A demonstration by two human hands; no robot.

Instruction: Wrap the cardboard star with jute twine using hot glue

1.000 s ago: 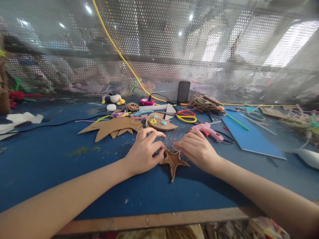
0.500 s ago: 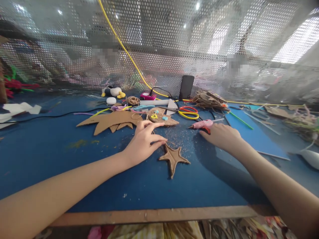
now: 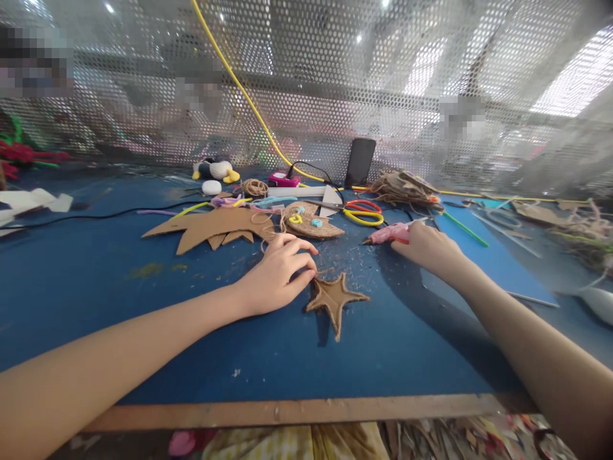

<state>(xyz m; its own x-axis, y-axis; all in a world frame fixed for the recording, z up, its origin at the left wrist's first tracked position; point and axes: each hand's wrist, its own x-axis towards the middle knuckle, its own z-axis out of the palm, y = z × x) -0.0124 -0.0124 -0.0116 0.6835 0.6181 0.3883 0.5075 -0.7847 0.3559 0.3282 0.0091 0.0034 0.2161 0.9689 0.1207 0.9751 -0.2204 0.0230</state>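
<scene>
Since a second ago the right hand [image 3: 428, 249] has left the brown star-shaped cardboard piece edged with twine [image 3: 334, 297] and gone out to the pink hot-glue gun [image 3: 389, 233], where its fingers now close around the gun's rear; the handle is hidden under the hand, so only the barrel and nozzle show. Meanwhile the left hand [image 3: 280, 275] has stayed beside the star, fingers curled narrow, tips touching its upper left point; whether it pinches the loose twine there is hard to make out. That star lies flat on the blue worktop [image 3: 96, 300], near the middle, between both hands.

Behind the left hand lie a large brown spiky cardboard cut-out [image 3: 213, 227] and a twine-wrapped oval piece with yellow and blue loops [image 3: 309, 223]. Red and yellow scissors [image 3: 363, 214] sit just past the glue gun, and a dark phone [image 3: 361, 161] leans upright against the perforated metal screen [image 3: 431, 96]. A flat blue sheet [image 3: 498, 262] lies partly under the right forearm. No readable writing or brand shows anywhere; shapes behind the screen are blurred.
</scene>
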